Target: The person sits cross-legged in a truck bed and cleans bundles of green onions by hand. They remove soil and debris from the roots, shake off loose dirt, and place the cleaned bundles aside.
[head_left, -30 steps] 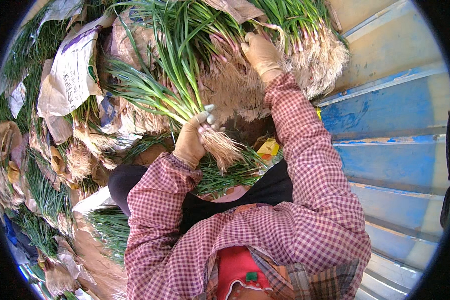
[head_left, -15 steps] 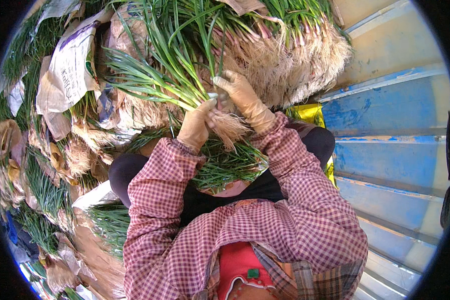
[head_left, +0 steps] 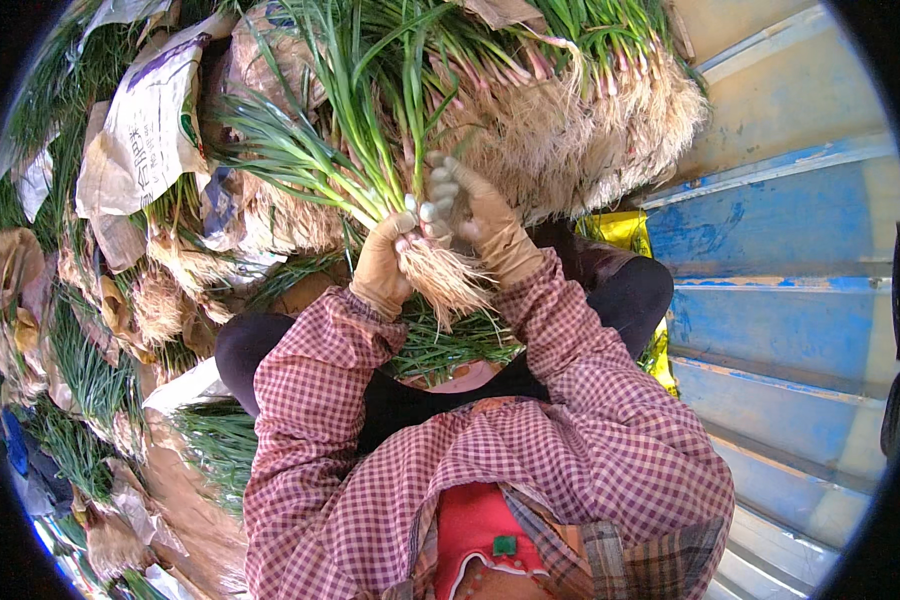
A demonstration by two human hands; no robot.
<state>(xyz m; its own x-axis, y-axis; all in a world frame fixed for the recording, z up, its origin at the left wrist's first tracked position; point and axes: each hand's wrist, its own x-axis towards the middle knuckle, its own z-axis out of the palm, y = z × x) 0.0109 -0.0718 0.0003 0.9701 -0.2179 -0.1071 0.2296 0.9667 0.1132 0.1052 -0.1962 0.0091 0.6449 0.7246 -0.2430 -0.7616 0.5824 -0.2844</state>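
Note:
A bunch of spring onions (head_left: pixel 375 190) stands in front of me, green leaves fanning up and away, pale roots hanging toward my lap. Around the stalk bases on the left side, my gloved left hand (head_left: pixel 385 265) is closed. My gloved right hand (head_left: pixel 485 225) curls its fingers against the right side of the same bunch, just above the roots. Both gloves are thin and cream-coloured. Below the hands, more green leaves (head_left: pixel 450 345) lie between my knees.
A large heap of spring onions with bushy roots (head_left: pixel 580 130) lies beyond my hands. Wrapped bundles and a white printed sack (head_left: pixel 145 135) fill the left side. A yellow packet (head_left: pixel 620 232) sits by my right knee. Blue and cream ribbed metal (head_left: pixel 770 235) runs along the right.
The bunch has turned more upright, its roots now pointing nearly straight down. My right hand has moved slightly down and left, its fingers curling in against the stalks.

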